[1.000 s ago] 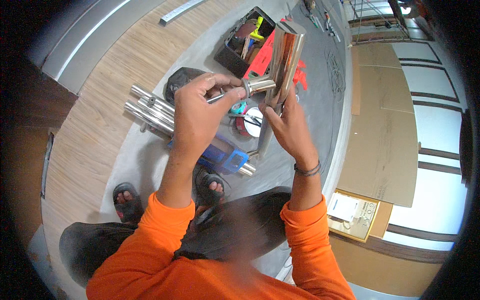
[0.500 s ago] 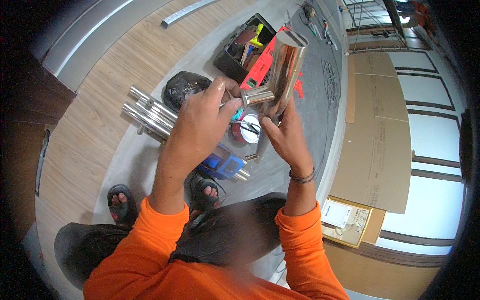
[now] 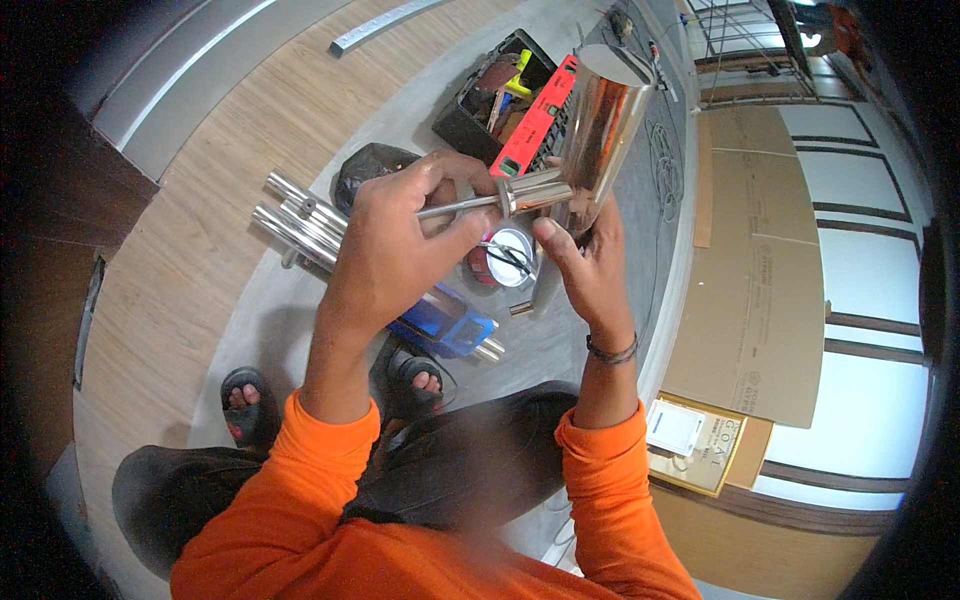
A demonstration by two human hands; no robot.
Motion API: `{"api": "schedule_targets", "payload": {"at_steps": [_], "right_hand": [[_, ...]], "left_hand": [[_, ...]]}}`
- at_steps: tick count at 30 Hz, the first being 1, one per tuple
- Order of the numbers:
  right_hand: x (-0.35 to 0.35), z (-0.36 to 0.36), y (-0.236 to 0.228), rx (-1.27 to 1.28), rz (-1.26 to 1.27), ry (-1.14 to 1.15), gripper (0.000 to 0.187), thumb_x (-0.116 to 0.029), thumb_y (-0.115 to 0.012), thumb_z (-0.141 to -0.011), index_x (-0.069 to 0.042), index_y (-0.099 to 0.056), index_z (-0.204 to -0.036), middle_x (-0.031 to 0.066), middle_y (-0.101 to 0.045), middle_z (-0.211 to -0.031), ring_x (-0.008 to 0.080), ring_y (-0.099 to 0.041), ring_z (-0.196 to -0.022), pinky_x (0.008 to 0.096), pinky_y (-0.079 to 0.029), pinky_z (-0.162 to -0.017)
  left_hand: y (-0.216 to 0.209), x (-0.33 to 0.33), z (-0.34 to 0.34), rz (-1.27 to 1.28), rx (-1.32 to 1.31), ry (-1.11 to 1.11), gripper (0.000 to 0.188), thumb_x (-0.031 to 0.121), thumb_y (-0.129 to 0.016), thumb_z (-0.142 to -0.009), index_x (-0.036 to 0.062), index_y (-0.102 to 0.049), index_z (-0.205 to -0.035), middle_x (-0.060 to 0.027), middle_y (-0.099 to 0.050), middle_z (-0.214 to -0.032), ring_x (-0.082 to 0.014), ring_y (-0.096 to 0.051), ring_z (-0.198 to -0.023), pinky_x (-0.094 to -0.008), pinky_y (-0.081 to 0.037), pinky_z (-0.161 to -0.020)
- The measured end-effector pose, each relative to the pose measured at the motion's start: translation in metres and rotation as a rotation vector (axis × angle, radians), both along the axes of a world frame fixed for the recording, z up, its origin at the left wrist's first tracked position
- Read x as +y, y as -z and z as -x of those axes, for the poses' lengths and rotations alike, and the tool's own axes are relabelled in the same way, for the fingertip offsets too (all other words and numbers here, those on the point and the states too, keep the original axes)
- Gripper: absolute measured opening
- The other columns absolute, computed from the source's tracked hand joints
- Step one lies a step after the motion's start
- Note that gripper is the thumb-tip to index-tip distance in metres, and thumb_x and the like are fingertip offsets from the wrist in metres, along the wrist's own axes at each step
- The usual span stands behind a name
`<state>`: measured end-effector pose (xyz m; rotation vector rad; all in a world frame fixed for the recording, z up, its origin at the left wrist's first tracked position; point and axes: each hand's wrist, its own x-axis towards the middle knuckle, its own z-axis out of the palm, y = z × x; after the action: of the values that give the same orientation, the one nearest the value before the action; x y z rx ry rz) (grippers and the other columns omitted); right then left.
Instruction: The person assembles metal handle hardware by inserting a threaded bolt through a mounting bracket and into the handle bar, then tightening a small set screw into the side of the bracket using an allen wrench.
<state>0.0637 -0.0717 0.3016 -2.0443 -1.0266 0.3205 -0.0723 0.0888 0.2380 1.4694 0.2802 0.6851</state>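
A shiny metal tube [image 3: 606, 115] with a short side stub [image 3: 537, 190] is held up in front of me. My right hand [image 3: 592, 268] is closed around its lower part, and the fingers behind it are partly hidden. Pinched in my left hand [image 3: 385, 240] is a thin metal rod [image 3: 458, 207], which runs to the flanged end of the stub. Whether the rod enters the stub I cannot tell. Beneath my left forearm lie several polished metal tubes [image 3: 300, 228], and a blue plastic case [image 3: 445, 322] rests by my feet.
A black toolbox [image 3: 455, 125] holds tools, with a red spirit level [image 3: 536, 118] across its edge. Near it stand a black bag [image 3: 365, 170] and a round tub with a white top [image 3: 508, 255]. Cardboard sheets [image 3: 755, 270] lean along the right. A cable [image 3: 662, 160] lies coiled on the floor.
The tube and both hands have shifted slightly right. My left hand has drawn back a little from the stub, so more of the rod shows between them.
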Motion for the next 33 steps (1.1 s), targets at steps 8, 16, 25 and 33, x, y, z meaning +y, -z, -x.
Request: {"api": "schedule_targets", "payload": {"at_steps": [8, 16, 25, 33], "right_hand": [[0.003, 0.002, 0.002, -0.071, -0.042, 0.018, 0.065, -0.043, -0.078, -0.087, 0.001, -0.055, -0.13, 0.0128, -0.069, -0.115, 0.02, -0.064, -0.106, 0.0356, -0.049, -0.093], [0.007, 0.002, -0.003, -0.267, 0.042, 0.042, 0.049, -0.032, -0.079, -0.087, -0.001, -0.061, -0.12, 0.0126, -0.073, -0.093, 0.0167, -0.068, -0.085, 0.035, -0.053, -0.08], [0.007, 0.004, -0.005, -0.322, 0.055, 0.007, 0.045, -0.029, -0.083, -0.082, -0.002, -0.065, -0.113, 0.0161, -0.071, -0.087, 0.0243, -0.069, -0.073, 0.0348, -0.053, -0.07], [0.004, 0.001, -0.01, -0.346, 0.132, -0.008, 0.044, -0.03, -0.085, -0.082, 0.0, -0.066, -0.109, 0.0091, -0.063, -0.076, 0.013, -0.056, -0.067, 0.03, -0.048, -0.063]], "left_hand": [[0.004, -0.004, -0.006, 0.007, -0.094, -0.042, 0.025, 0.009, -0.074, -0.083, -0.0006, -0.068, -0.105, -0.0132, -0.071, -0.086, -0.0204, -0.067, -0.074, -0.0333, -0.052, -0.069], [-0.003, -0.007, 0.0, -0.233, 0.061, -0.069, 0.026, 0.018, -0.072, -0.088, -0.0027, -0.065, -0.102, -0.0159, -0.071, -0.093, -0.0222, -0.07, -0.081, -0.0351, -0.055, -0.073], [-0.003, -0.018, -0.01, -0.002, 0.043, -0.127, 0.028, 0.022, -0.073, -0.088, 0.0001, -0.06, -0.099, -0.0182, -0.07, -0.082, -0.031, -0.073, -0.077, -0.0411, -0.055, -0.071], [0.006, -0.009, -0.012, -0.087, 0.076, 0.016, 0.031, 0.022, -0.069, -0.091, -0.002, -0.071, -0.11, -0.0164, -0.072, -0.09, -0.0182, -0.065, -0.069, -0.0328, -0.051, -0.065]]}}
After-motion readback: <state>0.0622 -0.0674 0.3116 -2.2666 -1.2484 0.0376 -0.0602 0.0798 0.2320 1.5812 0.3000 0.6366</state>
